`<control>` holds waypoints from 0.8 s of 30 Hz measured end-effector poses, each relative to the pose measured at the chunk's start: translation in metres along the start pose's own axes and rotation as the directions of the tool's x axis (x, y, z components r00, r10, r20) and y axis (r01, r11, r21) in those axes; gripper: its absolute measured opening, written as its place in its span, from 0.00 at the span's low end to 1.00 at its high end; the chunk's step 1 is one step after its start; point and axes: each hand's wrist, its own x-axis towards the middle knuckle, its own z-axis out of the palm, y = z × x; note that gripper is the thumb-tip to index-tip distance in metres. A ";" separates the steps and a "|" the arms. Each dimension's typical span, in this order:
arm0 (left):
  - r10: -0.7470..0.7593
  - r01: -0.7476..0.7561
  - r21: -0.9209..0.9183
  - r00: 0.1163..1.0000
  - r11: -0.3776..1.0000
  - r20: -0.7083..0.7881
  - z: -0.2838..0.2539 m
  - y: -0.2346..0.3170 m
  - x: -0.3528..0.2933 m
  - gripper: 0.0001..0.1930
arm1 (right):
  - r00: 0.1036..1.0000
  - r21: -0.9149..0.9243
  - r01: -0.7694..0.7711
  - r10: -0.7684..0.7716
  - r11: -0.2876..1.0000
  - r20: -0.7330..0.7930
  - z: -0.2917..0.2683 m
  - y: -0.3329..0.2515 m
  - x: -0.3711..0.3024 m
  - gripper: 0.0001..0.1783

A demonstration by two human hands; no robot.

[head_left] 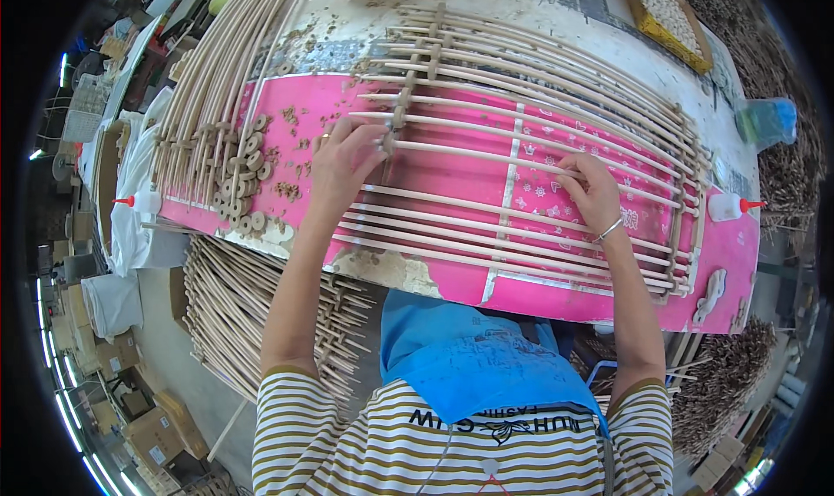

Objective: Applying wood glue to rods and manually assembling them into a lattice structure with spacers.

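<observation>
A rack of pale wooden rods [539, 134] lies across the pink-topped table, with small brown wooden beads [401, 105] threaded near the rods' left ends and more at their right ends. My left hand [347, 159] has its fingers closed at the left end of one rod [469, 154], beside a bead; the fingertips partly hide the contact. Farther along that same rod, my right hand [592, 190], with a bracelet at its wrist, pinches it between thumb and fingers. Several rods nearer me lie below this one, their left ends without beads in sight.
Loose wooden rings [248, 179] and bead scraps lie left of my left hand. Bundled rods [230, 70] rest at the far left, others [252, 300] below the table edge. White glue bottles [730, 206] with red tips stand at both sides. A yellow tray [669, 18] is far right.
</observation>
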 end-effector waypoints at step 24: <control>0.089 -0.076 0.096 0.986 0.992 -0.139 0.026 -0.001 0.009 0.16 | 0.967 -0.345 0.217 -0.250 0.913 -0.053 0.006 -0.003 0.013 0.09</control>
